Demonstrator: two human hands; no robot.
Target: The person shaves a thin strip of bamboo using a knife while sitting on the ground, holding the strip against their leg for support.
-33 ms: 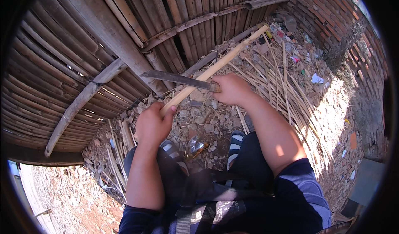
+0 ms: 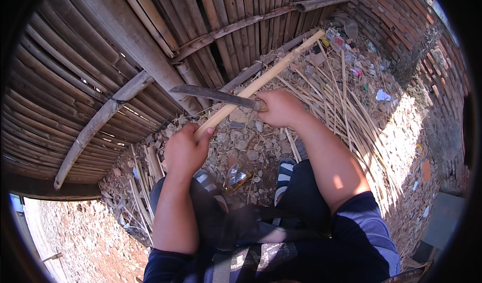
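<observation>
A long pale bamboo strip [image 2: 275, 70] slants from lower left to upper right in front of me. Its near end is wrapped in the fingers of my left hand [image 2: 186, 148], with the thumb along its side. My right hand [image 2: 279, 108] is closed round the wooden handle of a machete [image 2: 213, 94]. The dark blade points left and crosses the strip a little beyond my left hand, seeming to touch it. The strip's far end reaches over the littered ground.
Split bamboo strips [image 2: 346, 115] lie heaped at the right, and several more [image 2: 140, 202] at the left. A bamboo-slat wall [image 2: 65, 97] with a thick pole [image 2: 133, 42] rises at the left and ahead. A brick wall [image 2: 386, 17] stands far right. Stones and litter surround my sandalled feet.
</observation>
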